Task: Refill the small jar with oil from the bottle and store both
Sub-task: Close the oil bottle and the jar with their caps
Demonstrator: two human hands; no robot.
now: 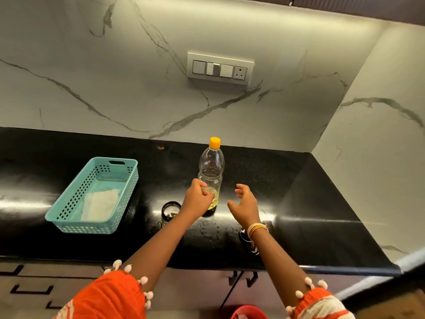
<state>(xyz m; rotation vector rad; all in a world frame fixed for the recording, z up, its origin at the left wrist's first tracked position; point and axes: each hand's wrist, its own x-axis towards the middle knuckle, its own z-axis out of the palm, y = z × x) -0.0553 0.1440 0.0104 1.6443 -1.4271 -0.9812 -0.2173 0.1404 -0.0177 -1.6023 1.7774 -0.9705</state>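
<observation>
While curled fingers of left hand wrap the lower bottle, right hand hovers just beside, fingers spread and holding nothing. Upright on black counter, bottle capped in yellow, a little oil at the bottom. Small jar just left of the wrist; blue basket farther left.

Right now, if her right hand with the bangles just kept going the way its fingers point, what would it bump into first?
Most likely the oil bottle. The right hand is open, its fingers reaching up and left toward the bottle's lower body, which the left hand already grips. Nothing shows in the gap between, though depth is hard to judge from this one view.
</observation>
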